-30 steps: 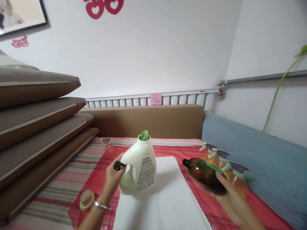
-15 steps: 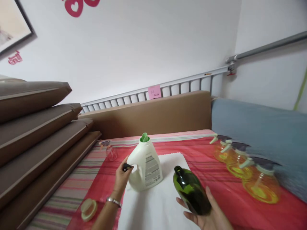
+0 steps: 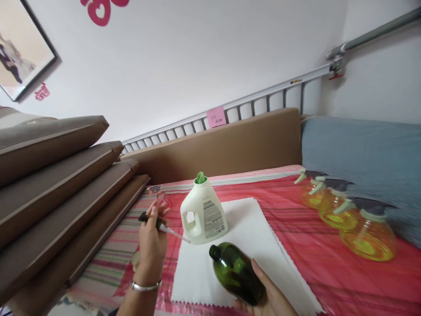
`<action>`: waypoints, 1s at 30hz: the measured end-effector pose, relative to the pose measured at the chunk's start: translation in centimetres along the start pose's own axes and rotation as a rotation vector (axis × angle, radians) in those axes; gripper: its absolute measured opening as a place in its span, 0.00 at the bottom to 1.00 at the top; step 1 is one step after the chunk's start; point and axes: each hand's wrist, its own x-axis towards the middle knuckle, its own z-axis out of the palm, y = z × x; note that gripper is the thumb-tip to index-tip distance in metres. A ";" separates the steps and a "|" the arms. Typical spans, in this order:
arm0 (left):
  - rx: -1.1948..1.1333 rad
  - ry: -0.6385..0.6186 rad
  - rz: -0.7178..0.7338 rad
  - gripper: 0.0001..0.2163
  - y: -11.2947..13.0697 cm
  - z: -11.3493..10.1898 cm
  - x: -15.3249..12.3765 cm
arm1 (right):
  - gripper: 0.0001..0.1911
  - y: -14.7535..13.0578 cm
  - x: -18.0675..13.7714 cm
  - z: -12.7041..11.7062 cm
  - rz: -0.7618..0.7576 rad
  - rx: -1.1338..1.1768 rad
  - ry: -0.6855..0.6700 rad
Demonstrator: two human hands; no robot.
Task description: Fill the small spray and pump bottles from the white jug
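Note:
My left hand [image 3: 154, 237] is closed on a black pump dispenser top [image 3: 154, 220], whose pale dip tube slants down to the right. My right hand [image 3: 269, 296] grips a dark green bottle [image 3: 237, 274] by its lower end. The bottle leans to the left, its neck uncovered. Between and beyond my hands, a white detergent jug [image 3: 204, 210] stands upright on a white cloth [image 3: 197, 281]. Its cap is off, and a green pouring spout [image 3: 200, 178] shows in its mouth. Neither hand touches the jug.
Several spray bottles with yellow liquid [image 3: 368, 239] stand in a row at the right. A clear spray bottle [image 3: 163, 199] is behind my left hand, and a pale round cap [image 3: 135, 260] is partly hidden by my wrist. Stacked brown cushions [image 3: 66, 175] border the left side.
My left hand has left the jug's handle side and moved left and nearer, with the pump's tube now showing. My right hand has brought the green bottle left. The view has shifted slightly.

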 end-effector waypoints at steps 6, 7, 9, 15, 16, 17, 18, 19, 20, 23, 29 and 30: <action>-0.249 -0.092 -0.056 0.13 2.0 3.8 -2.5 | 0.33 0.6 -0.7 0.3 -0.043 -0.041 0.013; -0.245 -0.098 -0.067 0.13 1.9 4.0 -2.9 | 0.32 0.6 -1.0 0.5 -0.059 -0.046 0.015; -0.231 -0.111 -0.085 0.13 1.4 4.3 -3.8 | 0.30 0.6 -1.5 0.8 -0.082 -0.053 0.022; -0.208 -0.130 -0.098 0.13 0.3 5.3 -5.6 | 0.28 0.6 -2.2 1.5 -0.119 -0.075 0.047; -0.204 -0.133 -0.093 0.13 0.4 5.3 -5.6 | 0.28 0.5 -2.2 1.5 -0.121 -0.077 0.051; -0.201 -0.135 -0.081 0.13 0.5 5.4 -5.5 | 0.28 0.5 -2.1 1.5 -0.124 -0.077 0.055; -0.197 -0.135 -0.065 0.13 0.7 5.4 -5.4 | 0.28 0.4 -2.1 1.4 -0.127 -0.076 0.057; -0.194 -0.130 -0.049 0.13 1.0 5.4 -5.2 | 0.28 0.3 -2.1 1.4 -0.130 -0.075 0.059; -0.193 -0.125 -0.037 0.13 1.3 5.4 -5.0 | 0.28 0.2 -2.1 1.3 -0.133 -0.075 0.061; -0.200 -0.125 -0.027 0.14 1.9 5.5 -4.8 | 0.28 0.0 -2.2 1.4 -0.131 -0.082 0.075; -0.106 -0.158 -0.160 0.14 -1.2 5.9 -7.9 | 0.31 0.3 -2.2 2.0 -0.127 -0.066 0.015; -0.051 -0.177 -0.201 0.15 -2.2 5.8 -8.7 | 0.31 0.3 -2.2 2.1 -0.126 -0.068 0.002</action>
